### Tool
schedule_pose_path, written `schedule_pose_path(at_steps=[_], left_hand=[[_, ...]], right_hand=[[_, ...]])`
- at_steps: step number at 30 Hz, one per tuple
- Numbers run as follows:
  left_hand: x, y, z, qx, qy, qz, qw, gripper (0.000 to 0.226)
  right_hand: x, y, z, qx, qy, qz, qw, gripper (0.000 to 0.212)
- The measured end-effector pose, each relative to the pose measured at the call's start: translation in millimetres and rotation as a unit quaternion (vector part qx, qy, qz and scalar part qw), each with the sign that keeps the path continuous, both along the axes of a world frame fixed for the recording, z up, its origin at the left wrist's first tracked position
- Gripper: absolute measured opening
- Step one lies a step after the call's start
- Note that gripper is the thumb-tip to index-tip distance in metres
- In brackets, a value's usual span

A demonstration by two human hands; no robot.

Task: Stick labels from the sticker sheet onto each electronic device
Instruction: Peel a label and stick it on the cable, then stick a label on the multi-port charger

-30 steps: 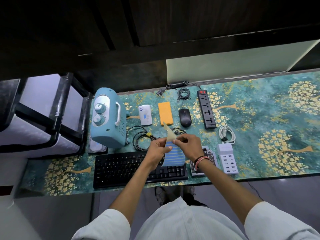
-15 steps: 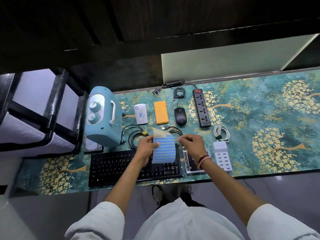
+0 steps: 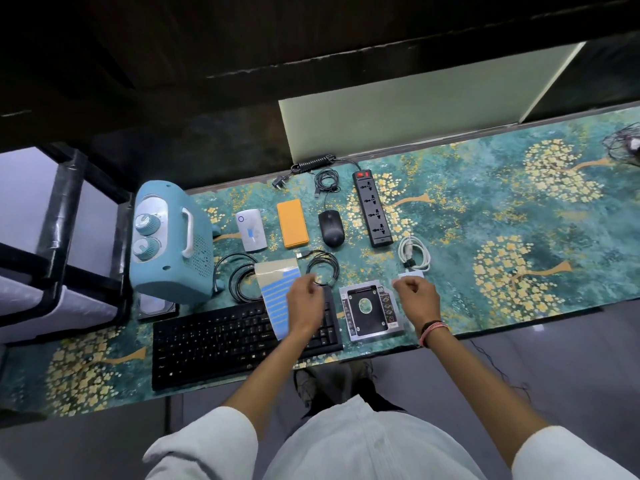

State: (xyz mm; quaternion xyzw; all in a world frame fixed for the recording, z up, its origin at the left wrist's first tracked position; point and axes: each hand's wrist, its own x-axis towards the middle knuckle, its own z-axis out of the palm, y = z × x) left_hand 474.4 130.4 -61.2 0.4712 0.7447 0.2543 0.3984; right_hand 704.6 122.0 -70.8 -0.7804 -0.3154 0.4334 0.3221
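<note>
Since half a second ago my right hand [image 3: 414, 295] had swung away from the sticker sheet [image 3: 277, 296] toward the white charging hub [image 3: 411, 274], fingers curled together, presumably pinching 1 peeled label, though I couldn't tell. My left hand [image 3: 306, 301] clamped the sheet above the keyboard [image 3: 221, 341]. I judged this the carry step; next came pressing the label flat onto the hub.

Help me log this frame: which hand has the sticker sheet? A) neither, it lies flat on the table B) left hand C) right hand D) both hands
B: the sticker sheet sits in the left hand above the keyboard, while the right hand is apart from it.
</note>
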Motion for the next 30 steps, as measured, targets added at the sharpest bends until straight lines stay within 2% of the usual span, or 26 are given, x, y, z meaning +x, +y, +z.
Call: schedule_pose_path(at_steps=[3, 6, 9, 12, 15, 18, 20, 22, 26, 30], left_hand=[[53.8, -11.9, 6.0, -0.028, -0.060, -0.126, 0.990, 0.026], [98.7, -20.5, 9.9, -0.075, -0.091, -0.210, 0.971, 0.026], [131.4, -24.5, 11.2, -0.130, -0.102, -0.248, 0.955, 0.021], [151.4, -24.6, 7.4, -0.178, -0.075, -0.278, 0.941, 0.027], [162.0, -24.7, 2.1, -0.206, -0.054, -0.274, 0.938, 0.007], [166.8, -28.1, -3.5, -0.225, -0.069, -0.244, 0.941, 0.015], [168.5, -28.4, -5.5, -0.223, -0.102, -0.209, 0.947, 0.008], [169.0, -26.1, -2.8, -0.231, -0.131, -0.180, 0.947, 0.030], [169.1, -24.0, -10.9, -0.256, -0.180, -0.131, 0.941, 0.053], [171.3, -22.7, -9.9, -0.252, -0.189, -0.103, 0.943, 0.045]], right_hand=[[22.9, -2.4, -2.9, -0.019, -0.067, -0.029, 0.997, 0.031], [42.1, -4.7, -9.6, -0.058, -0.086, -0.042, 0.994, 0.038], [56.3, -8.5, -20.6, -0.092, -0.092, -0.040, 0.991, 0.045], [61.8, -13.7, -19.8, -0.110, -0.069, -0.018, 0.991, 0.049], [65.1, -14.4, -19.7, -0.134, -0.025, -0.024, 0.990, 0.055], [66.4, -10.4, -20.3, -0.171, 0.009, -0.042, 0.984, 0.062], [71.2, -7.2, -23.3, -0.194, 0.033, -0.046, 0.979, 0.071], [79.1, -3.2, -29.8, -0.197, 0.071, -0.063, 0.976, 0.078], [93.4, -1.2, -31.7, -0.201, 0.148, -0.092, 0.964, 0.091], [91.1, -1.4, -26.1, -0.213, 0.149, -0.077, 0.963, 0.087]])
